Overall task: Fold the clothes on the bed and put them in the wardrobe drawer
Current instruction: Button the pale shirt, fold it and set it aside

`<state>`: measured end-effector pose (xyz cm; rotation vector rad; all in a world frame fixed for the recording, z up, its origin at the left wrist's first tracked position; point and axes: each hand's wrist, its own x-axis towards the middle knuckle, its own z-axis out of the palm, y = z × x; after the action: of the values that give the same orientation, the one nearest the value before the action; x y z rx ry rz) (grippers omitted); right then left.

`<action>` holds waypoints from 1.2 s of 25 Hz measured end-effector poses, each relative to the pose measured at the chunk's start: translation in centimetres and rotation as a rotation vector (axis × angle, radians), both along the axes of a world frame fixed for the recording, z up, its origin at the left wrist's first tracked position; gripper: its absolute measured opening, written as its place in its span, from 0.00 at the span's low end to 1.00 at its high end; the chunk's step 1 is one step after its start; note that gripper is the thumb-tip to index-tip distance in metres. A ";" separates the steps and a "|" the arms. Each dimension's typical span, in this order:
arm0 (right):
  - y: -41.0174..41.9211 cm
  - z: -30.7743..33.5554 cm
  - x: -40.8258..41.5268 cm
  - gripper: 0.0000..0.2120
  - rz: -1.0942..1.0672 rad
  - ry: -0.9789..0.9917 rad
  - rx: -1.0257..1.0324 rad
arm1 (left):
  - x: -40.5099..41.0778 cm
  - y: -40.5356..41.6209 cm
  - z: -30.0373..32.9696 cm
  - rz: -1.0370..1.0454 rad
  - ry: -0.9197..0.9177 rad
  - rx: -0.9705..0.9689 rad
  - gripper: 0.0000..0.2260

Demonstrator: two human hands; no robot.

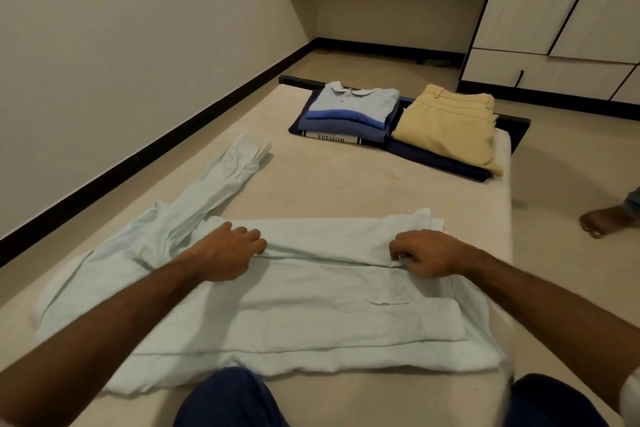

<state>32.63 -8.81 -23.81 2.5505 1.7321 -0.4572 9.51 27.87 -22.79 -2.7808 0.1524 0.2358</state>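
Beige bed point(346, 180), low, against a pale wall. Left hand point(225, 251) and right hand point(427, 253) both curled, each grip pinching the folded edge of the pale mint shirt point(294, 312) spread across the near end. One long sleeve point(221, 177) trailing loose toward the wall, not yet tucked in. Likely slips: uneven pull skewing the crease; sleeve dragging and bunching under the fold; thin cloth sliding out of a shallow pinch. Further out, folded tops point(349, 111) and tan trousers point(446, 125) stacked at the far end. Wardrobe point(554, 10) beyond, drawer point(540, 71) closed, so no stowing yet.
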 end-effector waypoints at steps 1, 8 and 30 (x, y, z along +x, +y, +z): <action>0.3 0.3 0.1 0.08 -0.103 0.089 0.025 | 0.5 -0.3 -0.7 0.011 -0.038 -0.055 0.14; 2.6 -5.3 -0.7 0.33 -0.416 0.017 0.067 | 2.9 -3.5 -4.2 0.178 -0.124 -0.388 0.11; 29.6 -2.8 -8.7 0.10 -0.246 0.414 0.370 | -9.7 14.6 -3.2 1.013 -0.526 -1.002 0.14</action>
<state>23.91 20.76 -26.63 3.1381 1.7608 -0.7930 -0.19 42.42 -25.98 -3.4172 -1.6986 -0.4868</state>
